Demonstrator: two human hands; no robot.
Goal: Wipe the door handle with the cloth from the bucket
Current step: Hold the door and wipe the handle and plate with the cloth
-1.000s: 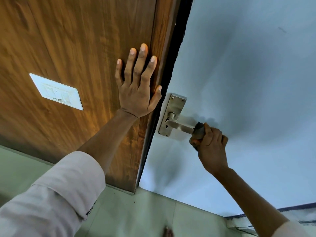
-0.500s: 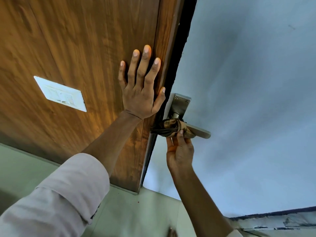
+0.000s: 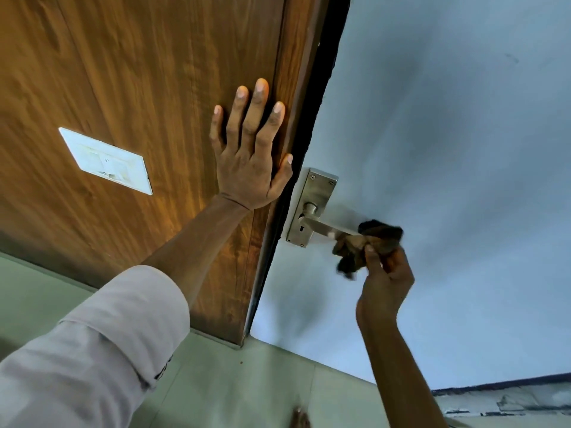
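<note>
A brushed-metal door handle [image 3: 321, 227] with its backplate [image 3: 313, 199] is mounted on the pale blue-grey door [image 3: 448, 149]. My right hand [image 3: 386, 285] grips a dark brown cloth [image 3: 369, 242] from below, and the cloth is wrapped over the outer end of the lever. The inner part of the lever near the backplate is bare. My left hand [image 3: 250, 156] lies flat with fingers spread on the brown wooden panel [image 3: 154, 88], just left of the door's edge. No bucket is in view.
A white switch plate [image 3: 106, 160] is set in the wooden panel at left. Pale green floor tiles [image 3: 234, 393] lie below. A chipped blue-edged skirting [image 3: 506, 400] runs at the lower right. A toe shows at the bottom edge.
My right hand has slid the cloth along the lever from the backplate end out to its tip. The left hand has stayed pressed on the wooden panel.
</note>
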